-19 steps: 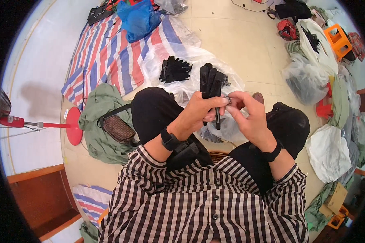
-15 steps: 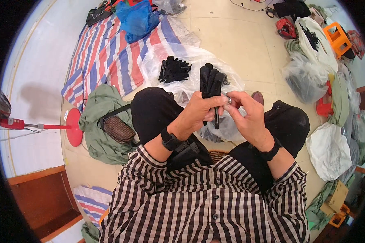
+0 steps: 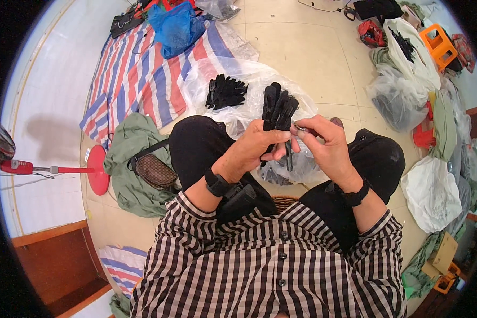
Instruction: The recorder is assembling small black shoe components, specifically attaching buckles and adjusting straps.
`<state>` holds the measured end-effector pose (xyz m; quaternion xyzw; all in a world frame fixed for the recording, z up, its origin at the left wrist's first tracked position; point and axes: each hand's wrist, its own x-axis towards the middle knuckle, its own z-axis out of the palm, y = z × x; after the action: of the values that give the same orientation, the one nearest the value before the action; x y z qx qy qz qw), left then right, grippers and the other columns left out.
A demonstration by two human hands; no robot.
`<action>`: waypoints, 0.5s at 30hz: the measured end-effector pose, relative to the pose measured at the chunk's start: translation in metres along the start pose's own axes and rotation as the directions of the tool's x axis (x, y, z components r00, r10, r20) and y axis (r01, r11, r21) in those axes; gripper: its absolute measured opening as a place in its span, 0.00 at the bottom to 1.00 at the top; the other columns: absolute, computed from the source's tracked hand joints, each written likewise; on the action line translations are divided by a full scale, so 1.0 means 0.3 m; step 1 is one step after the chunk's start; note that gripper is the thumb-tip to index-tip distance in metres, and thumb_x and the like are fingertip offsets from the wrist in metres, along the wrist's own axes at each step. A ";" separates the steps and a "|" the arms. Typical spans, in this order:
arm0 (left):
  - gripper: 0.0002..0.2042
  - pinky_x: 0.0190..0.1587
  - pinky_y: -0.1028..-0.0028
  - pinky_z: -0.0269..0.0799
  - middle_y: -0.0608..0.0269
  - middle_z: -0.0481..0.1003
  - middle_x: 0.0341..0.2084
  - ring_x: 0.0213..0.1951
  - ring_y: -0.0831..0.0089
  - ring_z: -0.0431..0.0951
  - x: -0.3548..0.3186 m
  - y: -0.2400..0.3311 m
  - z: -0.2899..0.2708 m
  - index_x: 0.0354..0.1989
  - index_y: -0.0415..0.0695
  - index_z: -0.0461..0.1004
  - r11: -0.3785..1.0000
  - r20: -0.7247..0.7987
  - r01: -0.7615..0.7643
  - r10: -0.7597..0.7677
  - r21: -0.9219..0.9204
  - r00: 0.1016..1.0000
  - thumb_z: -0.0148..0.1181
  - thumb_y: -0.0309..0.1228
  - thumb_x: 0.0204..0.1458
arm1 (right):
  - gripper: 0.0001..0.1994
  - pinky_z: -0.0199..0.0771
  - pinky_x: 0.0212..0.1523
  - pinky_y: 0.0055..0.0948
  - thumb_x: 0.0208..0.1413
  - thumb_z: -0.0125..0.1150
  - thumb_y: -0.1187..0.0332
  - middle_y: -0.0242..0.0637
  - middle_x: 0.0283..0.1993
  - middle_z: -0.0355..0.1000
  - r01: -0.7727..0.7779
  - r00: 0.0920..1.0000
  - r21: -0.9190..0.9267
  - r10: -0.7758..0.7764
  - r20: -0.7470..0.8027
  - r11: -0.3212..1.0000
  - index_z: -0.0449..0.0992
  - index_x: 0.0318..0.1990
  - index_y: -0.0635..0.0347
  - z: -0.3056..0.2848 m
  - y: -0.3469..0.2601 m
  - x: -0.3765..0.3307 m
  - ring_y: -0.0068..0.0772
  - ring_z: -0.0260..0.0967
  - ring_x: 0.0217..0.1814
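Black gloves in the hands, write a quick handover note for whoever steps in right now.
Left hand: grips a bunch of black gloves, fingers pointing up, above the lap.
Right hand: pinches something small at the bunch's lower end; too small to identify.
More black gloves lie on the clear plastic sheet ahead of the knees.
Done: one bunch gathered in hand.
Left: that bunch is not yet put down; the pile on the sheet is untouched.

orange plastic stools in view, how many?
1. The orange stool stands at the upper right, beside the white bags. A smaller orange item at the lower right is too small to identify. More could be hidden under the bag piles.
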<state>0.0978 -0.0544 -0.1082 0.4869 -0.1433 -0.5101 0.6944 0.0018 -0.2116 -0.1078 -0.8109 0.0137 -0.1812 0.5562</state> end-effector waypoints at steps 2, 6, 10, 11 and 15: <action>0.07 0.11 0.85 0.52 0.58 0.76 0.23 0.13 0.83 0.66 -0.009 0.014 0.013 0.28 0.36 0.74 1.000 -0.016 0.009 -0.009 0.007 1.000 0.53 0.28 0.49 | 0.08 0.67 0.27 0.25 0.48 0.54 0.80 0.42 0.28 0.68 0.078 0.997 -0.101 -0.077 0.010 0.992 0.73 0.37 0.66 -0.008 -0.010 -0.004 0.34 0.69 0.27; 0.07 0.10 0.85 0.50 0.56 0.76 0.23 0.13 0.84 0.66 -0.003 0.009 0.004 0.30 0.35 0.73 0.999 -0.011 -0.001 0.002 0.036 1.000 0.52 0.27 0.50 | 0.09 0.67 0.26 0.27 0.47 0.55 0.80 0.42 0.27 0.67 0.169 0.986 -0.245 -0.165 0.037 0.955 0.73 0.38 0.66 0.002 -0.028 -0.018 0.38 0.68 0.27; 0.08 0.10 0.85 0.50 0.56 0.76 0.22 0.13 0.84 0.65 -0.011 0.023 0.016 0.30 0.35 0.73 1.000 -0.006 -0.015 0.015 0.001 1.000 0.52 0.28 0.50 | 0.11 0.68 0.27 0.29 0.45 0.56 0.81 0.42 0.27 0.67 0.262 0.965 -0.307 -0.253 0.070 0.915 0.73 0.38 0.65 -0.010 -0.019 -0.008 0.38 0.68 0.27; 0.08 0.10 0.85 0.50 0.56 0.75 0.22 0.12 0.83 0.65 -0.011 0.026 0.015 0.29 0.35 0.73 1.000 -0.019 0.002 -0.003 -0.018 1.000 0.52 0.28 0.50 | 0.11 0.69 0.27 0.29 0.44 0.56 0.81 0.41 0.27 0.68 0.323 0.944 -0.336 -0.324 0.055 0.884 0.73 0.38 0.64 -0.010 -0.019 -0.006 0.38 0.69 0.28; 0.09 0.10 0.84 0.50 0.57 0.74 0.20 0.12 0.83 0.63 -0.017 0.039 0.007 0.27 0.37 0.72 0.995 -0.005 -0.004 0.004 -0.099 1.000 0.51 0.30 0.50 | 0.11 0.72 0.29 0.29 0.42 0.57 0.82 0.40 0.29 0.70 0.488 0.863 -0.403 -0.498 0.089 0.774 0.74 0.37 0.64 -0.008 0.001 0.000 0.38 0.70 0.30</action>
<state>0.1008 -0.0511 -0.0960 0.4529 -0.1172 -0.5140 0.7190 0.0012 -0.2139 -0.1074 -0.8826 -0.1549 -0.3224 0.3051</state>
